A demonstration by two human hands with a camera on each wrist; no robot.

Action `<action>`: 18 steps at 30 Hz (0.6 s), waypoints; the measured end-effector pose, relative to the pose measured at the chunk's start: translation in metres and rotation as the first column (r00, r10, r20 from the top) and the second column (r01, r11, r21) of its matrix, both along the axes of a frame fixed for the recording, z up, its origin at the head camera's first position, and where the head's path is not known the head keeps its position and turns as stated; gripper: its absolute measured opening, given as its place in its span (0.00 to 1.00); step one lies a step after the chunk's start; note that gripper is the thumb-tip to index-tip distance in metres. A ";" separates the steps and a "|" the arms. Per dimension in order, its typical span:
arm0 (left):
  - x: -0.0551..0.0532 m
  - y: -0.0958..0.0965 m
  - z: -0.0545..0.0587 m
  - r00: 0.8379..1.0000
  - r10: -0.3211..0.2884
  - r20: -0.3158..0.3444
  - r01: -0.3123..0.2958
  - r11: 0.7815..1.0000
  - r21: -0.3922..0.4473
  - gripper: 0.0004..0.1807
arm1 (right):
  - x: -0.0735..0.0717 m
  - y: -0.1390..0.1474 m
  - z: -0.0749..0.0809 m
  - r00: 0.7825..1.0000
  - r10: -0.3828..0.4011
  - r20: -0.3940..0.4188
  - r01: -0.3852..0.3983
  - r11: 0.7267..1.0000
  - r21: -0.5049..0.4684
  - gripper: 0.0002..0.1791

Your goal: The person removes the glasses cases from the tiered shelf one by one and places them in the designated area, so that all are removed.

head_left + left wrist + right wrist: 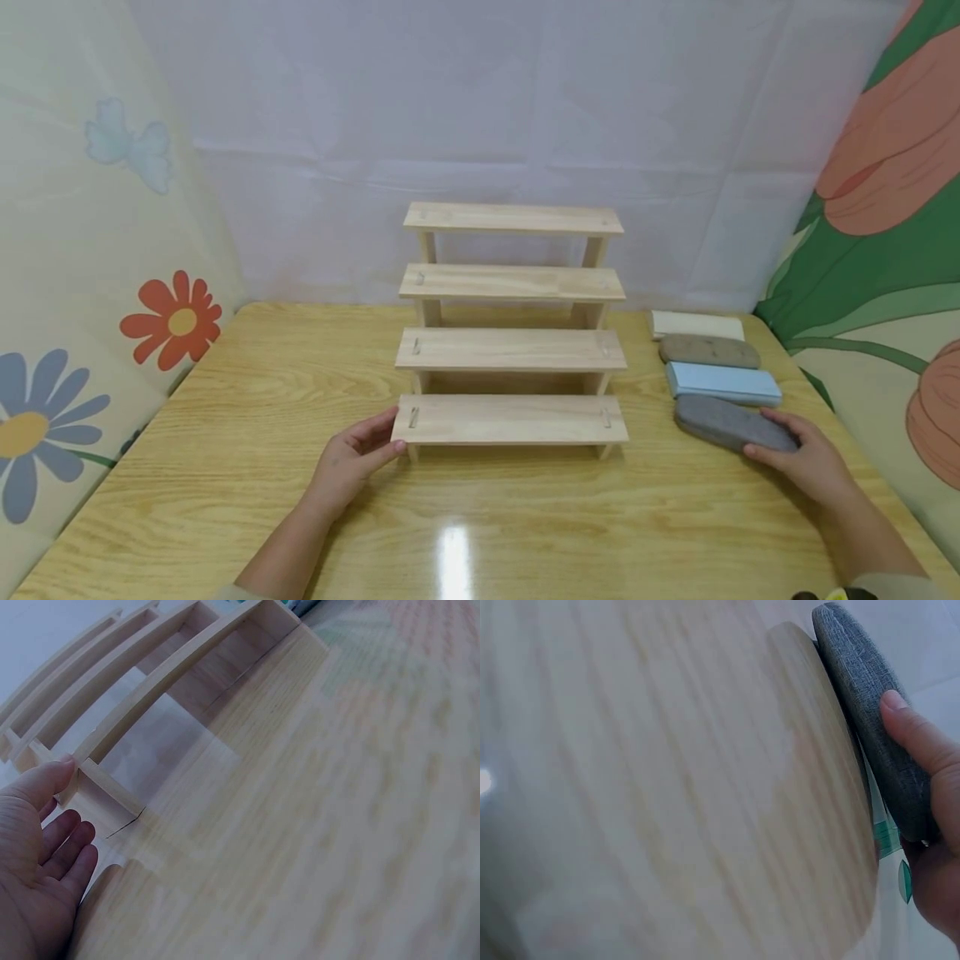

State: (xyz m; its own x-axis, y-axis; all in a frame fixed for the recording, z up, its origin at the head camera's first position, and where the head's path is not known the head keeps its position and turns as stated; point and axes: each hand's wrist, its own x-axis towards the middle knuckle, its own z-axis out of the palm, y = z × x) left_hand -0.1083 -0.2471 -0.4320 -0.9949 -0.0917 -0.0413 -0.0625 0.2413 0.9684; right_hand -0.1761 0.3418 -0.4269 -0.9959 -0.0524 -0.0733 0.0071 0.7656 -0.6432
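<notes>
A pale wooden stepped shelf stand (510, 417) with several tiers stands at the middle of the table. My left hand (348, 458) holds the left end of its lowest tier, thumb at the front corner and index finger further back. In the left wrist view the thumb (52, 780) presses on that corner, while the other fingers curl loosely below. On the right, my right hand (813, 458) grips the near end of a dark grey fabric-covered glasses case (731, 423). The right wrist view shows the thumb (907, 724) along the case's side; the fingers behind it are mostly hidden.
Behind the grey case lie a light blue case (723, 382), a brown case (708, 351) and a white case (697, 325) in a row. A white cloth (337, 125) hangs behind the table (262, 433), with flower-printed panels at both sides. Small dark and yellow objects show at the bottom right edge.
</notes>
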 end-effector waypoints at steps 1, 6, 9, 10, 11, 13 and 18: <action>0.000 0.000 0.000 1.000 -0.001 -0.002 0.001 1.000 0.000 0.32 | 0.000 0.000 0.000 1.000 -0.003 0.002 0.003 1.000 0.002 0.48; 0.000 0.000 0.000 1.000 -0.004 -0.008 0.004 1.000 -0.001 0.32 | -0.001 0.003 -0.001 1.000 -0.022 0.015 0.022 1.000 -0.017 0.48; 0.000 0.000 0.000 1.000 -0.005 -0.007 0.005 1.000 -0.004 0.32 | -0.001 0.004 -0.001 0.999 -0.035 0.014 0.035 0.999 -0.038 0.49; 0.000 0.000 0.000 1.000 -0.004 -0.007 0.004 1.000 -0.004 0.32 | -0.001 0.004 -0.001 0.999 -0.039 0.009 0.040 0.998 -0.043 0.49; 0.000 0.000 0.000 1.000 -0.004 -0.007 0.004 1.000 -0.004 0.32 | -0.001 0.004 -0.001 0.999 -0.042 0.003 0.042 0.998 -0.050 0.49; 0.000 0.000 0.000 1.000 -0.003 -0.006 0.003 1.000 -0.003 0.32 | -0.001 0.004 -0.001 0.999 -0.046 -0.011 0.045 0.997 -0.069 0.49; 0.000 0.000 0.000 1.000 -0.002 -0.006 0.002 1.000 -0.003 0.32 | -0.002 0.004 -0.003 0.998 -0.057 -0.037 0.053 0.994 -0.100 0.48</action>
